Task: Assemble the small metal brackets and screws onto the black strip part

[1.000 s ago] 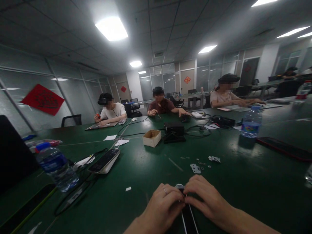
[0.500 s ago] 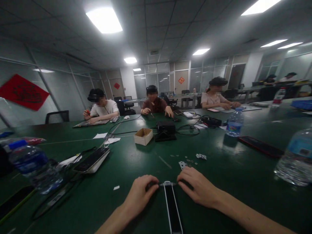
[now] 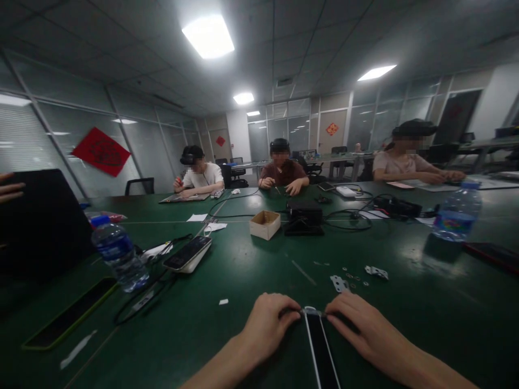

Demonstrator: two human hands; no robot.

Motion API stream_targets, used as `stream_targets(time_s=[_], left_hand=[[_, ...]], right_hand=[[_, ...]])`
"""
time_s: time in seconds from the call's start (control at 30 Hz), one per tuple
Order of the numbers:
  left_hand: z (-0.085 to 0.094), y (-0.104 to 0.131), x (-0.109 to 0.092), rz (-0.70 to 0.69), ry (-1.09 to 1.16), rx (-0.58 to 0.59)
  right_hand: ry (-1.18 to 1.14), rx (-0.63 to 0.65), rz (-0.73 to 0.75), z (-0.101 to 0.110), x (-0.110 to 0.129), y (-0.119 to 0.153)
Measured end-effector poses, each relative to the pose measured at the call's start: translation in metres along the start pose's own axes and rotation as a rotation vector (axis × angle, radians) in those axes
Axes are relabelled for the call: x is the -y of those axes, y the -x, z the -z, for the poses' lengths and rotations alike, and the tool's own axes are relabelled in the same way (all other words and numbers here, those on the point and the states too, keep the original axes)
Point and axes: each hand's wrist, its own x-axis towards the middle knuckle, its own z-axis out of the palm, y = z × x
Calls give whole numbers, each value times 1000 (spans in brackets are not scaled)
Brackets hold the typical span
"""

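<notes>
- The left hand point(image 3: 268, 323) pinches one end of a small grey bar point(image 3: 313, 312) with thumb and finger.
- The right hand point(image 3: 368, 325) pinches the other end the same way.
- The bar is at the far end of a long black strip point(image 3: 323, 348) with white edges, on the green bench point(image 3: 259, 273), between the two hands.
- Just past the right hand are a metal plate point(image 3: 339, 283), some tiny rings point(image 3: 366, 283) and another metal piece point(image 3: 377, 272).
- Farther off sits a little open box point(image 3: 261, 231).
- A water bottle point(image 3: 117, 254) stands on the left.
</notes>
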Motion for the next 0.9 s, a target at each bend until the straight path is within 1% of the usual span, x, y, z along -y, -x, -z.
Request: stream_targets(time_s=[0.17, 0.27, 0.33, 0.43, 0.5, 0.57, 0.63, 0.7, 0.8, 0.9], left_hand=[[-3, 0, -2, 26, -40, 14], [-2, 2, -2, 8, -77, 45], [-1, 2, -3, -5, -103, 67], [1, 4, -3, -27, -163, 68], [3, 4, -3, -29, -193, 77], [4, 4, -3, -42, -208, 84], [5, 4, -2, -46, -212, 94], [5, 4, -2, -42, -213, 103], [4, 5, -1, -36, -212, 98], [3, 5, 0, -50, -211, 73]], right_hand=[[23, 0, 43, 1, -5, 0], [116, -92, 52, 10, -24, -2], [209, -186, -7, 19, -45, -3], [361, -273, -136, 32, -78, -2], [440, -286, -211, 39, -96, 1], [482, -274, -267, 43, -106, 4], [495, -236, -300, 44, -109, 5], [484, -188, -304, 44, -107, 4], [456, -151, -274, 44, -99, 0], [420, -129, -213, 44, -89, -4]])
